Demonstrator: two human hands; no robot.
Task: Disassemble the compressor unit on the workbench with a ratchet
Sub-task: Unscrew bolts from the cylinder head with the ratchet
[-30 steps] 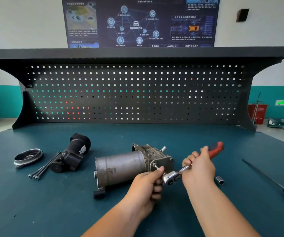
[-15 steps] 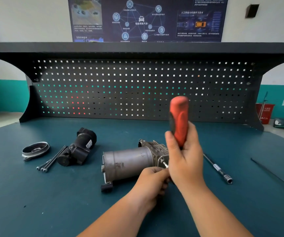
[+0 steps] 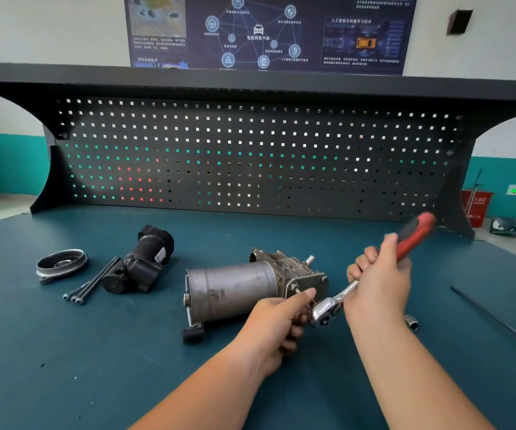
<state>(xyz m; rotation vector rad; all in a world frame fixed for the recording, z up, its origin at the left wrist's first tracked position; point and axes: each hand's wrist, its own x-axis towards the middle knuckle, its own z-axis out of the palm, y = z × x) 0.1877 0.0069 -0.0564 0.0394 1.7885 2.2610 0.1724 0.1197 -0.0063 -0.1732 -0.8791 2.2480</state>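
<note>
Swung the ratchet (image 3: 326, 310) down from upright, as seen half a second before, to a slant: red grip toward 2 o'clock, chrome head toward 8 o'clock.

Found on the blue workbench (image 3: 64, 377), far out at 9 o'clock from the compressor unit (image 3: 235, 290), a round metal cover (image 3: 61, 263). Found just beside it a bundle of long bolts (image 3: 92, 283), lying against a black motor part (image 3: 143, 262) that pointed toward 1 o'clock. Found the compressor unit itself in the middle of the bench, lying on its side, grey cylinder to 9 o'clock and ribbed cast end to 3 o'clock.

Kept the left hand (image 3: 278, 324) at this cast end, thumb stretched forward onto the housing, other fingers curled under the ratchet head. Could not tell whether these fingers pinched anything. Wrapped the right hand (image 3: 380, 280) fully round the ratchet's shaft and the lower grip, all fingers closed on it; grip end blurred.

Found a small socket (image 3: 411, 322) lying loose near the right wrist at 4 o'clock, and well apart at 3 o'clock a long screwdriver (image 3: 495, 319) with yellow handle at the picture edge.
</note>
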